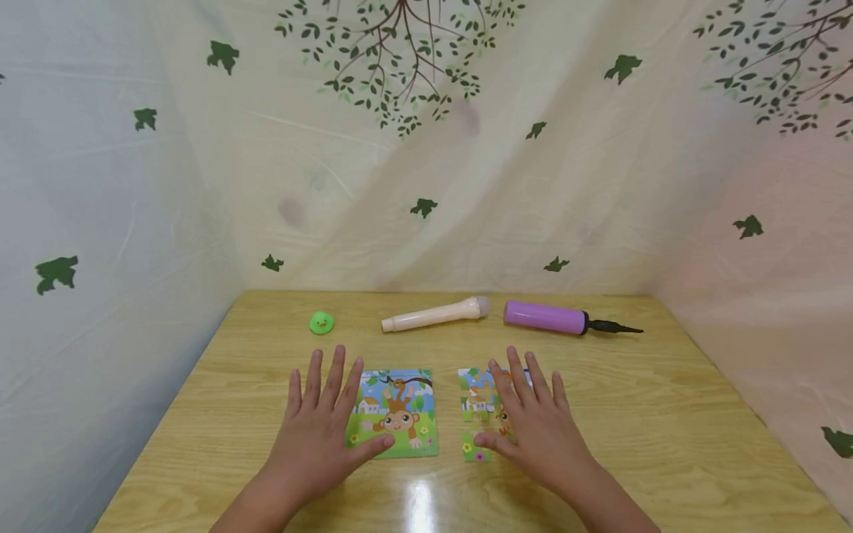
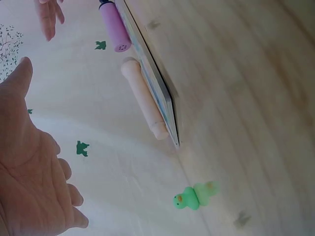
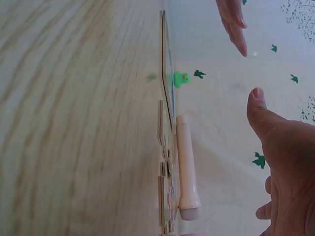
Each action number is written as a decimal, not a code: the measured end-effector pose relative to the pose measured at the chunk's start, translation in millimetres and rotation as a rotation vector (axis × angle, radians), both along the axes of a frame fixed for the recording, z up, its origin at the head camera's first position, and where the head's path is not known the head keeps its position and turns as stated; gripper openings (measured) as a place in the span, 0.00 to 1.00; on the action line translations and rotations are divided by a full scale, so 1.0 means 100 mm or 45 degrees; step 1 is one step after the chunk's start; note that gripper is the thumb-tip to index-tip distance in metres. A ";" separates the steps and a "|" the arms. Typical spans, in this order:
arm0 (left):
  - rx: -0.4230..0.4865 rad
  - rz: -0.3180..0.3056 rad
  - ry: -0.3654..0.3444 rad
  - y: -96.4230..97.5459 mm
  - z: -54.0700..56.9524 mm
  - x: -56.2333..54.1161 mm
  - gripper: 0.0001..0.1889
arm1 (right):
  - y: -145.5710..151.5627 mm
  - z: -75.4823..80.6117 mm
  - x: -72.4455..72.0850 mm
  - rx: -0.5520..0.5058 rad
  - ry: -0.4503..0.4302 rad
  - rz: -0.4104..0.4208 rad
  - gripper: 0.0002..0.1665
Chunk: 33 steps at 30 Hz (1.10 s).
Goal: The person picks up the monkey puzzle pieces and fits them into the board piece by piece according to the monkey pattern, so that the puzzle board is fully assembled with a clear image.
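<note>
My left hand (image 1: pixel 316 429) hovers palm down with fingers spread, overlapping the left edge of a monkey picture board (image 1: pixel 400 437) in the head view. To its right, my right hand (image 1: pixel 540 429) is also spread flat in the air, over a group of jigsaw puzzle pieces (image 1: pixel 476 403) and hiding part of them. Both wrist views show a gap between each palm and the table, and neither hand holds anything. The pieces carry a similar monkey and house picture; a flowered piece (image 1: pixel 477 448) lies at their lower left.
Along the back of the wooden table (image 1: pixel 640 414) lie a small green duck toy (image 1: pixel 321 323), a pale pink toy microphone (image 1: pixel 433 316) and a purple hand pump (image 1: pixel 546 317) with a black nozzle. A cream cloth (image 1: pixel 373 222) with leaf and bird prints hangs behind and at both sides.
</note>
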<state>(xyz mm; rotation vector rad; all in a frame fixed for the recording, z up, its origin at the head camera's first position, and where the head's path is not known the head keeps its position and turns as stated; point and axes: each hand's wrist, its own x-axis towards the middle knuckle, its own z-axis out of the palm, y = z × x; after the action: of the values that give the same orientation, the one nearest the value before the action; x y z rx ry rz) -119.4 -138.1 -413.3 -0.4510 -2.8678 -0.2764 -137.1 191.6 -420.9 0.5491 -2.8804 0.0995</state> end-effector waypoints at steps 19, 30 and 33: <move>0.025 -0.009 -0.018 -0.02 0.10 0.02 0.57 | 0.07 0.10 -0.02 -0.079 0.066 -0.005 0.63; 0.028 -0.112 -0.129 -0.22 0.18 -0.15 0.57 | 0.26 0.32 -0.29 -0.054 0.031 0.096 0.56; 0.011 -0.180 -0.177 -0.28 0.18 -0.23 0.58 | 0.28 0.34 -0.41 -0.046 -0.011 0.149 0.51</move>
<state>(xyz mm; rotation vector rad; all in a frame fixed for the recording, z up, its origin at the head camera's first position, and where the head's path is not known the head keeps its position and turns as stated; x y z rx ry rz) -142.1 -166.3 -395.4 -0.6585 -2.9719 -0.3578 -178.6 219.3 -387.1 0.7116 -2.8470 0.1721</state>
